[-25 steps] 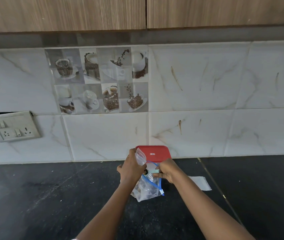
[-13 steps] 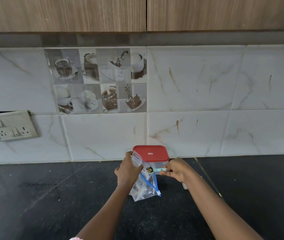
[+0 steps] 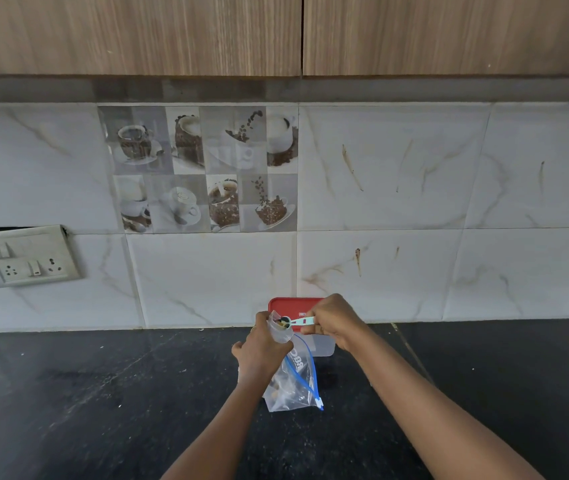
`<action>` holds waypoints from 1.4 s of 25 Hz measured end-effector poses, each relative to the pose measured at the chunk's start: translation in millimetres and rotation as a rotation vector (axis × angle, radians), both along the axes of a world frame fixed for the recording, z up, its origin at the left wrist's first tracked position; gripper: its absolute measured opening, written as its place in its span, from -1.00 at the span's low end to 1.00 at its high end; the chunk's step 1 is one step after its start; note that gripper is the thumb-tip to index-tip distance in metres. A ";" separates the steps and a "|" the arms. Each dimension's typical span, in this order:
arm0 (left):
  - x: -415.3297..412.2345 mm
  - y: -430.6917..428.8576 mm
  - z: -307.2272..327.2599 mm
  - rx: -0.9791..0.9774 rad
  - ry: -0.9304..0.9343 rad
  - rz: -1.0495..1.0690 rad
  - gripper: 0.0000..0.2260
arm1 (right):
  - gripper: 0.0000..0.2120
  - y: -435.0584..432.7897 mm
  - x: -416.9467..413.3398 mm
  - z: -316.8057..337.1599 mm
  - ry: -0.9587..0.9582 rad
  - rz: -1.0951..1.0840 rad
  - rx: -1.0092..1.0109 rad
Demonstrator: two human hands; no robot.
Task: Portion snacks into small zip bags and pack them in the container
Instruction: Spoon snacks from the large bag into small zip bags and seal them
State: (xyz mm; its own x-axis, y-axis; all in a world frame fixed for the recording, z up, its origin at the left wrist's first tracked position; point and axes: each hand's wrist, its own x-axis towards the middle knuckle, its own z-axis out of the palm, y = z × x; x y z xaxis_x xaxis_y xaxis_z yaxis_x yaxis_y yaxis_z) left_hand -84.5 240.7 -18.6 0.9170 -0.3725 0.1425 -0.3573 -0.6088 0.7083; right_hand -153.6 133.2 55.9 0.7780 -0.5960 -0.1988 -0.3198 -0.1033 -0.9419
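- Noted left grip (image 3: 262,348) clamped round the neck of a small clear plastic zip bag (image 3: 280,333); mouth held raised and open, presumably to offer a steady target above the worktop.
- Noted right grip (image 3: 335,323) pinched together on the handle of a small pale-teal plastic spoon (image 3: 303,321); bowl loaded with dark and pale snack pieces (image 3: 284,321) and poised right at the bag's mouth, handle about level, probably to avoid a spill before tipping.
- Found larger clear plastic zip bag with blue seal strip (image 3: 295,386) slumped on the black speckled stone worktop (image 3: 103,393), just below the left grip; a few pieces visible inside. Judged to be the supply, placed close for a short spoon trip.
- Found translucent rectangular plastic container with red lid (image 3: 293,303) standing against the white tiled wall (image 3: 380,271), directly behind both grips; lid apparently on, so packing judged not yet begun.
- Cannot tell how full the small bag is.
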 end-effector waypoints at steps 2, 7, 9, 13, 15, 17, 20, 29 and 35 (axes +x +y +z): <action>0.6 0.5 0.1 -0.002 0.002 0.006 -0.49 | -0.81 6.5 0.5 -4.0 0.045 0.095 -0.359; 4.9 1.7 -0.4 -0.027 0.026 0.038 -0.49 | -0.76 22.9 -8.7 -9.9 0.035 0.358 -1.012; 5.4 1.5 0.3 -0.037 0.028 0.045 -0.50 | -0.69 21.9 -10.1 -11.5 0.035 0.413 -1.100; 4.9 1.1 0.9 -0.051 0.039 0.070 -0.49 | -0.64 21.1 -12.9 -11.6 0.045 0.456 -1.182; 5.4 0.0 0.5 -0.061 0.045 0.070 -0.50 | -0.68 19.7 -15.1 -10.6 0.020 0.421 -1.149; 7.1 -1.6 0.0 -0.081 0.058 0.070 -0.52 | -0.78 19.8 -18.6 -7.8 -0.026 0.395 -1.086; 8.8 -2.6 -0.7 -0.082 0.061 0.067 -0.52 | -0.73 17.4 -23.7 -3.6 -0.084 0.290 -0.935; 14.1 -5.4 -1.4 -0.121 0.094 0.068 -0.52 | -0.84 10.8 -23.3 -34.7 0.263 0.264 -0.797; 8.7 -6.4 -1.4 -0.157 0.114 0.036 -0.54 | -0.80 20.7 -0.4 -71.3 0.212 0.211 -1.002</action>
State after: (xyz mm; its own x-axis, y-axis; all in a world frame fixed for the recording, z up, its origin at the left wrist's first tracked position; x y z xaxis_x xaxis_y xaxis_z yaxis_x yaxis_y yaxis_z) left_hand -75.8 234.3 -20.0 0.9430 -0.3201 0.0908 -0.2491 -0.4983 0.8304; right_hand -153.9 153.9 -15.4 0.8923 -0.4195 0.1666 -0.3534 -0.8789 -0.3204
